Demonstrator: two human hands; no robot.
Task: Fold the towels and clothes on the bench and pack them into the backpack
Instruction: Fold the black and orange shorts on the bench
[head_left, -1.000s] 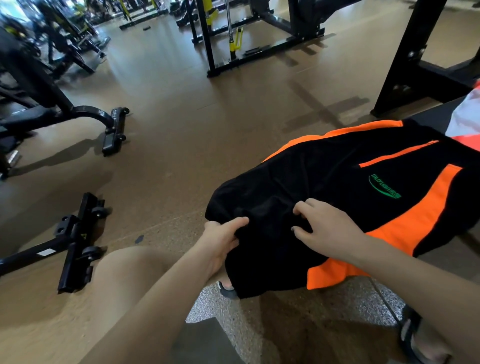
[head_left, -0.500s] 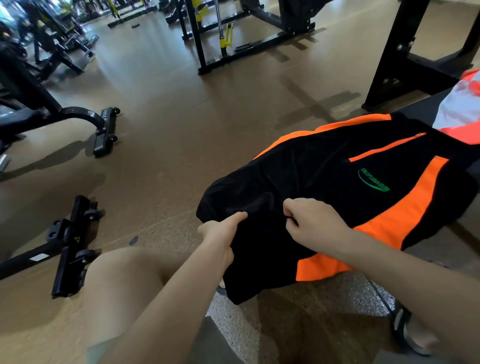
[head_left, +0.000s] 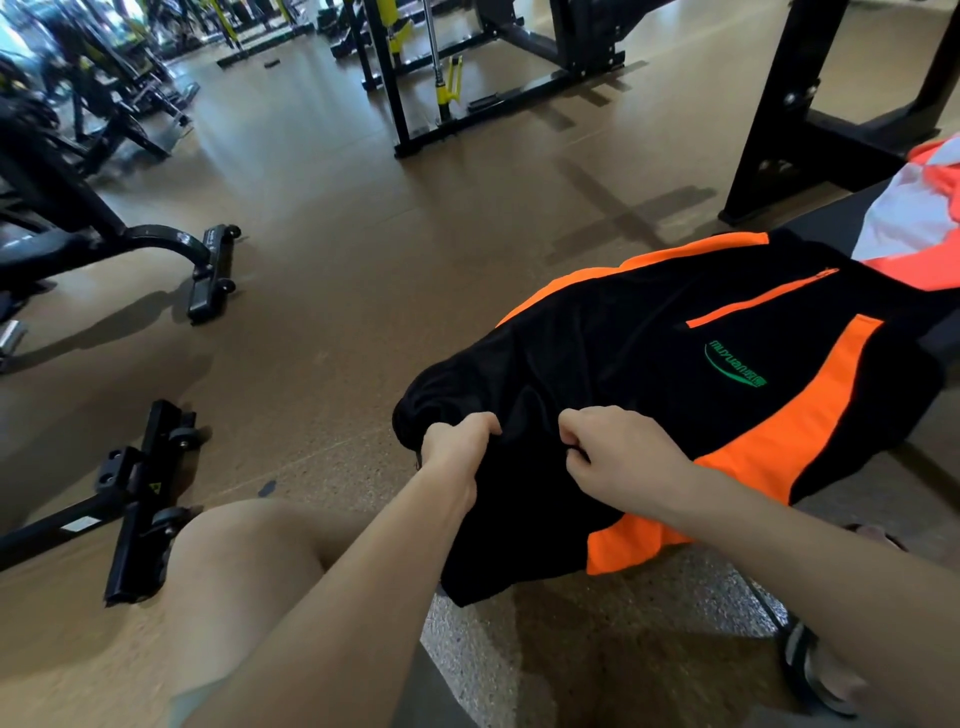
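Observation:
A black garment with orange panels and a green logo (head_left: 665, 364) lies spread over the end of the dark bench (head_left: 826, 218). Its near edge hangs down toward the floor. My left hand (head_left: 457, 449) grips the black fabric at the near left edge. My right hand (head_left: 618, 447) pinches the same fabric a little to the right, fingers curled into the cloth. A white and orange-red piece of clothing (head_left: 914, 218) lies farther along the bench at the right edge. No backpack is in view.
My bare left knee (head_left: 244, 561) is just left of the garment. Black bench feet with wheels (head_left: 145, 499) stand on the brown floor at left. A black rack post (head_left: 779, 109) rises behind the bench. A sandalled foot (head_left: 815, 670) is at lower right.
Both hands have closed: the right hand's spread fingers curled into the black fabric, and the left hand's thumb folded down onto the edge. The cloth bunched slightly between them.

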